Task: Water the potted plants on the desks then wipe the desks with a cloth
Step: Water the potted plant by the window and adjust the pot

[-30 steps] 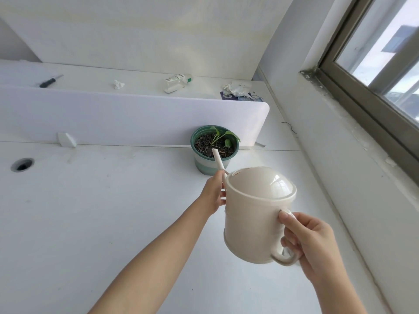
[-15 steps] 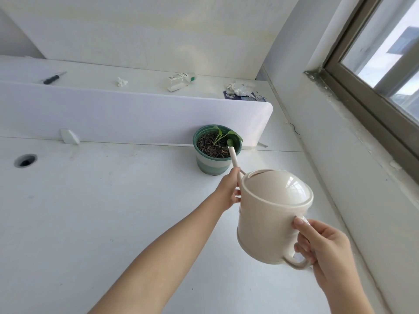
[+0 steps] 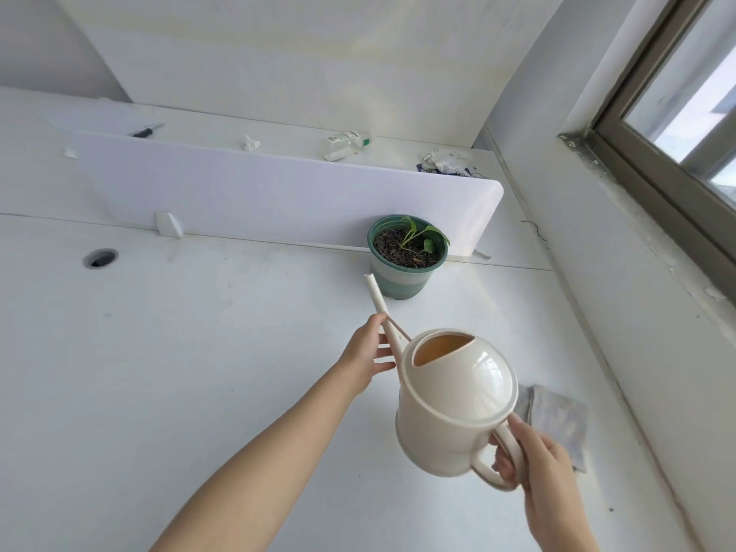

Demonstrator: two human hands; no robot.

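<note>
A cream watering can (image 3: pixel 454 408) hangs over the white desk (image 3: pixel 199 372), held level. My right hand (image 3: pixel 533 468) grips its handle at the lower right. My left hand (image 3: pixel 368 352) holds the thin spout, whose tip points up and left, clear of the pot. A green pot (image 3: pixel 402 280) with dark soil and a small leafy plant (image 3: pixel 424 237) stands against the white divider (image 3: pixel 278 197). A grey folded cloth (image 3: pixel 557 420) lies on the desk to the right of the can.
A round cable hole (image 3: pixel 100 258) is at the desk's left. Beyond the divider lie a screwdriver (image 3: pixel 146 131), a crumpled tissue (image 3: pixel 251 143), a small bottle (image 3: pixel 346 139) and a crumpled wrapper (image 3: pixel 446 161). A wall and window frame (image 3: pixel 653 153) close off the right side.
The spout has swung away from over the soil to the left of the pot, and the can has tipped back to level. The cloth has come into view.
</note>
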